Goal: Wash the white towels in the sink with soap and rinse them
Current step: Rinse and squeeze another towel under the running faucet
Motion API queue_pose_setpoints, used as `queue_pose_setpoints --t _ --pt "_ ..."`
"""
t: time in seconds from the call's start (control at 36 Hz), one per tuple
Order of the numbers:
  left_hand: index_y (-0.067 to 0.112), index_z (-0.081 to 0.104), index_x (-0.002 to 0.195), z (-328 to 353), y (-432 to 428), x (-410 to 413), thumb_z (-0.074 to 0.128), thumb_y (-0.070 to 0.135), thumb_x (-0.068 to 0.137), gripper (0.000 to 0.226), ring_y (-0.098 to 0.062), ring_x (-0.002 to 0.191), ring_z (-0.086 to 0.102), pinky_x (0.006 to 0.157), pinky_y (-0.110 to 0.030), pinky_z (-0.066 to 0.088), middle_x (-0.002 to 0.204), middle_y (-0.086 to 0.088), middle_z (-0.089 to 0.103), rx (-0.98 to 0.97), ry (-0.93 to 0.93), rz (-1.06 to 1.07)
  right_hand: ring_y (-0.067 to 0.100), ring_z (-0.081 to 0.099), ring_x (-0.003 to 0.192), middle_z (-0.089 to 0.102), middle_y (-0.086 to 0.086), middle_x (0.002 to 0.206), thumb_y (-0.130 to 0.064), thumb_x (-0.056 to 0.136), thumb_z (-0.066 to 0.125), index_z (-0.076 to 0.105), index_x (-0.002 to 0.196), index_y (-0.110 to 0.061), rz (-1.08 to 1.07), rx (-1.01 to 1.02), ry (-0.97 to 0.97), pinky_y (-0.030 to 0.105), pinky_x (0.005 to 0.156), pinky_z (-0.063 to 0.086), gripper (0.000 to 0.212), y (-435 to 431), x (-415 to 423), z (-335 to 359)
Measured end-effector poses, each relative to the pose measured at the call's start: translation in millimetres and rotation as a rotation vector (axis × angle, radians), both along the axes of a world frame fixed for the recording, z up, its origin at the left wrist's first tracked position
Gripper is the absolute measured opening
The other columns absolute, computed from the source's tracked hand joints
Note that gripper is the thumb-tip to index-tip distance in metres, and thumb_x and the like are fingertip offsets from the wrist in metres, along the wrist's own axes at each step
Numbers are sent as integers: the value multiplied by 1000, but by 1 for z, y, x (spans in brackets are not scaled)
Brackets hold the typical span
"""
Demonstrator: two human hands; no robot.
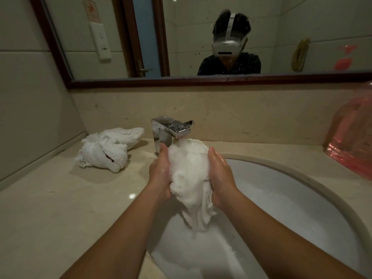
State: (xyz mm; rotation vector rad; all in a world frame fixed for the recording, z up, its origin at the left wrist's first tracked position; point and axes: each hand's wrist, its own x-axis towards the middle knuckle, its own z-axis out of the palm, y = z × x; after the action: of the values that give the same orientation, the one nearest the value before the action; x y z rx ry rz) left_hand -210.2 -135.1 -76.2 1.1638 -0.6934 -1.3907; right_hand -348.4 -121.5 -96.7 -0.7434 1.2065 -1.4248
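A wet, soapy white towel point(189, 174) is bunched between both hands right under the spout of the chrome faucet point(171, 129), above the white sink point(291, 198). My left hand point(160, 174) grips its left side and my right hand point(220, 176) grips its right side. The towel's lower end hangs down and drips toward milky, foamy water in the basin. A second white towel point(108, 148) lies crumpled on the counter to the left of the faucet.
A beige stone counter point(60, 208) surrounds the sink. A pink plastic bag point(354, 143) stands at the right edge against the backsplash. A framed mirror point(201, 37) hangs on the wall behind the faucet.
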Motion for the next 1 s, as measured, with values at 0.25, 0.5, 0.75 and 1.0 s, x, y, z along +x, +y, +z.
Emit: queue_pose_setpoints --t 0.25,0.5,0.75,1.0 --pt "12 71 131 -3 -1 -4 50 86 83 91 -35 108 76 105 -50 56 117 -16 78 7 7 -63 26 70 120 73 -3 131 -61 94 59 66 138 -37 15 13 -46 51 108 54 50 4 6 1" --pt "19 69 126 8 2 -19 36 94 83 92 -22 109 69 104 -42 54 120 -2 74 -110 -233 33 13 64 123 64 -10 138 -57 106 52 59 144 -38 -20 -136 93 36 103 55 43 15 12 15" --pt "27 63 141 14 24 -35 29 56 112 53 -9 108 52 91 -23 40 112 13 57 -239 -435 121 12 72 105 73 -7 117 -56 109 44 64 129 -35 -27 -145 221 29 85 60 34 24 24 16" --pt "15 68 132 12 27 -41 26 63 110 67 -21 113 60 97 -38 46 120 2 65 -124 -450 152 19 67 94 66 -9 89 -56 109 46 64 86 -29 -263 -129 402 40 88 54 39 25 22 15"
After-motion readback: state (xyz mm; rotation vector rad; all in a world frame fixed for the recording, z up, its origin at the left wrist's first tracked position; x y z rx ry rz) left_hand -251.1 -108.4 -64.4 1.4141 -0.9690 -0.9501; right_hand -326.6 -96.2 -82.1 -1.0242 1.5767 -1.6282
